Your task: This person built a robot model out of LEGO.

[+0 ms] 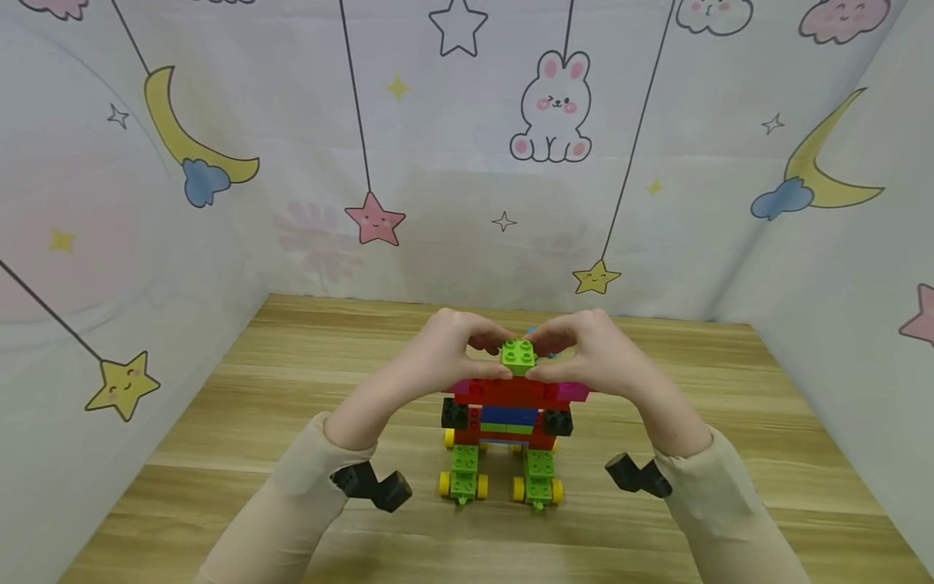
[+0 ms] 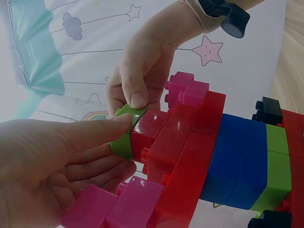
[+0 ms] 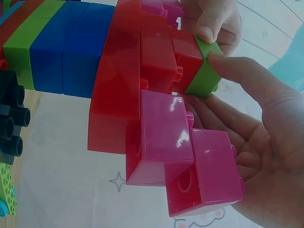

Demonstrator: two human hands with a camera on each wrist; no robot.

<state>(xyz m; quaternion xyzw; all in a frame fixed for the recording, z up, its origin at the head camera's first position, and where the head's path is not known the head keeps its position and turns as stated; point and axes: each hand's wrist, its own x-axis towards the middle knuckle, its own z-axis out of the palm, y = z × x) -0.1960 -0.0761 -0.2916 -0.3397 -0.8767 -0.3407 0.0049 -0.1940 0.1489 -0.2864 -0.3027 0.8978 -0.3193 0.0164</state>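
A light green toy brick [image 1: 518, 357] caps a tall figure built of toy bricks, sitting flat on a red brick [image 2: 148, 127]. From the left, my left hand [image 1: 448, 353] pinches this green brick, thumb on the near side and fingers behind. My right hand [image 1: 601, 353] grips it the same way from the right. Long red bricks [image 1: 511, 394] lie below, with stepped pink bricks [image 3: 166, 128] jutting out at both ends. Lower down come blue bricks [image 2: 237, 161], green ones and black bricks [image 1: 456, 413] at the sides.
Green wheeled bases [image 1: 464, 470] with yellow wheels [image 1: 558, 491] carry the figure on a wooden table [image 1: 328, 519]. A light blue piece [image 1: 533, 332] shows partly behind the hands. A printed white cloth [image 1: 467, 195] surrounds the table at the back and sides.
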